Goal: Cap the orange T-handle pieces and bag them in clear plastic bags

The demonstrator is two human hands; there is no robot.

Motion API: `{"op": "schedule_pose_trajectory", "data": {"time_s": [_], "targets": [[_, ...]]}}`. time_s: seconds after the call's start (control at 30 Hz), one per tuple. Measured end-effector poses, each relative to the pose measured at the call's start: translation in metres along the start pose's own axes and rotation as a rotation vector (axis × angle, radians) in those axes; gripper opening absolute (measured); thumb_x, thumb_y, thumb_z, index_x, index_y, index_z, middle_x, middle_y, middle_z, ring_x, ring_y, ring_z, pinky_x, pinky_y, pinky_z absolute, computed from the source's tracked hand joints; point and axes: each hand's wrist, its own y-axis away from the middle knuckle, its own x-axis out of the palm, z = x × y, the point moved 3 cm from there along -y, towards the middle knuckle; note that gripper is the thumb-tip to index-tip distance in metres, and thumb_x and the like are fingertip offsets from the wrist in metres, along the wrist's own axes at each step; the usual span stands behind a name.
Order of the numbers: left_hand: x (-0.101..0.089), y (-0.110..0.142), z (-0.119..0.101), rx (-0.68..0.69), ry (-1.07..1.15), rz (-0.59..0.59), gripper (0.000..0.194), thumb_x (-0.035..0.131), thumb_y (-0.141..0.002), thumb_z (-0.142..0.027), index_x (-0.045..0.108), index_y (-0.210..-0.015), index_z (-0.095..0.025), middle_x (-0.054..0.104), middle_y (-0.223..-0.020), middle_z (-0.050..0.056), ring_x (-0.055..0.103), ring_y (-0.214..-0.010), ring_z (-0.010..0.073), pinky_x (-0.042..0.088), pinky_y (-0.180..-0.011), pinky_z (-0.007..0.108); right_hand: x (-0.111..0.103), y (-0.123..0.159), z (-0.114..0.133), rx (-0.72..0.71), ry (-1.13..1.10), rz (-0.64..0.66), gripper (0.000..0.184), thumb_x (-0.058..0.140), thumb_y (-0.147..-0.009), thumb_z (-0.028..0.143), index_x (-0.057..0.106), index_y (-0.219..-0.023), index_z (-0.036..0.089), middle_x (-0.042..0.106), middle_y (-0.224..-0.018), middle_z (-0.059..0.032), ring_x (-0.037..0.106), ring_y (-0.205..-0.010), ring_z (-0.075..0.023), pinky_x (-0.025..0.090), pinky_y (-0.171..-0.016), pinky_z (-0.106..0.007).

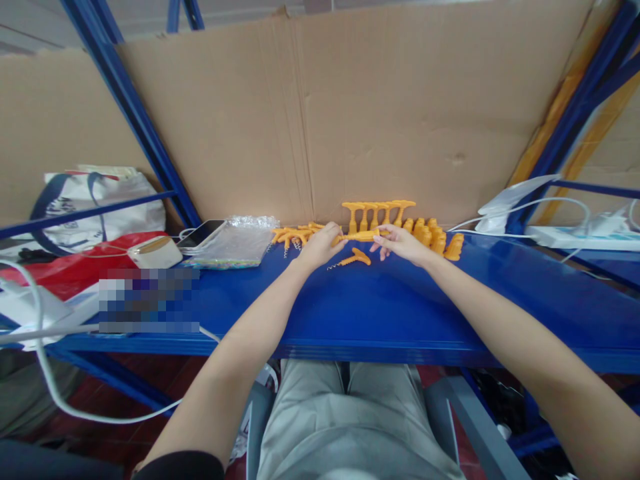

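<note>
The left hand (323,245) and right hand (403,243) each pinch one end of an orange piece (361,236) over the blue tabletop (400,307), behind an orange corkscrew (361,257), while dark lettering on the white bag (115,207) is too blurred to read.

A tall sheet of brown cardboard (400,113), creased upright near its middle, backs the glossy blue worktop (350,313). Slanting blue posts frame it, a left post (135,120) and a right post (565,140), the latter beside an orange-brown strip (543,130). A pale wall (240,13) shows above. Below lie a dark red floor (125,437) and a grey chair (465,407) at the front edge. Soft light leaves a faint sheen on the blue.
</note>
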Motion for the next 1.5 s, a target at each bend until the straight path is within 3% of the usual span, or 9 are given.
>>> {"op": "schedule_pose_trajectory", "data": {"time_s": [0.37, 0.57, 0.73, 0.93, 1.23, 1.37, 1.5], "targets": [[0.0, 0.0, -0.001, 0.006, -0.008, -0.002, 0.009, 0.057, -0.091, -0.027, 0.056, -0.086, -0.019, 0.059, -0.095, 0.006, 0.061, -0.089, 0.0199, 0.049, -0.081, 0.033, 0.004, 0.004, 0.007, 0.044, 0.003, -0.059, 0.017, 0.063, -0.092, 0.032, 0.054, -0.088, 0.018, 0.068, -0.058, 0.0011, 0.056, -0.039, -0.0085, 0.041, -0.043, -0.02], [0.001, 0.0, 0.0, 0.001, -0.002, -0.015, 0.009, 0.057, -0.091, -0.026, 0.056, -0.087, -0.018, 0.059, -0.093, 0.005, 0.061, -0.087, 0.0191, 0.049, -0.079, 0.032, 0.002, 0.001, 0.005, 0.03, 0.043, -0.064, 0.018, 0.061, -0.093, 0.034, 0.055, -0.092, 0.017, 0.07, -0.067, -0.0014, 0.058, -0.043, -0.0082, 0.042, -0.043, -0.02], [0.0, -0.001, 0.0, -0.015, 0.007, -0.036, 0.009, 0.058, -0.09, -0.026, 0.056, -0.087, -0.018, 0.06, -0.091, 0.004, 0.061, -0.085, 0.0184, 0.05, -0.078, 0.031, -0.002, -0.002, 0.002, -0.066, 0.023, -0.019, 0.034, 0.068, -0.085, 0.036, 0.048, -0.109, 0.021, 0.069, -0.071, 0.0035, 0.059, -0.045, -0.0089, 0.042, -0.044, -0.02], [-0.001, -0.001, -0.002, 0.02, -0.004, -0.061, 0.009, 0.058, -0.091, -0.027, 0.057, -0.09, -0.018, 0.061, -0.094, 0.005, 0.062, -0.088, 0.0188, 0.051, -0.081, 0.032, -0.004, -0.005, -0.002, -0.126, 0.0, 0.027, 0.039, 0.07, -0.08, 0.046, 0.044, -0.098, 0.023, 0.066, -0.068, 0.0044, 0.057, -0.043, -0.0104, 0.044, -0.044, -0.023], [0.0, -0.001, -0.004, 0.099, -0.045, -0.078, 0.009, 0.056, -0.092, -0.025, 0.056, -0.087, -0.017, 0.06, -0.093, 0.006, 0.061, -0.086, 0.0183, 0.05, -0.078, 0.031, -0.005, -0.005, -0.003, -0.109, 0.101, 0.046, 0.039, 0.063, -0.085, 0.054, 0.045, -0.097, 0.021, 0.065, -0.067, 0.0019, 0.058, -0.045, -0.0114, 0.043, -0.046, -0.023], [-0.001, -0.001, -0.004, 0.085, -0.03, -0.074, 0.009, 0.057, -0.092, -0.026, 0.057, -0.088, -0.017, 0.059, -0.091, 0.005, 0.06, -0.083, 0.018, 0.05, -0.077, 0.031, -0.009, -0.007, -0.004, -0.21, 0.319, -0.014, 0.041, 0.054, -0.089, 0.056, 0.05, -0.106, 0.02, 0.069, -0.086, -0.0055, 0.064, -0.06, -0.016, 0.051, -0.057, -0.03], [-0.002, -0.002, -0.007, 0.07, -0.002, -0.061, 0.012, 0.056, -0.092, -0.027, 0.056, -0.085, -0.018, 0.058, -0.089, 0.004, 0.06, -0.082, 0.0172, 0.049, -0.077, 0.03, -0.008, 0.0, 0.006, -0.495, 0.706, -0.169, 0.045, 0.059, -0.088, 0.052, 0.058, -0.115, 0.016, 0.066, -0.114, -0.0161, 0.064, -0.101, -0.029, 0.051, -0.086, -0.045]]}}
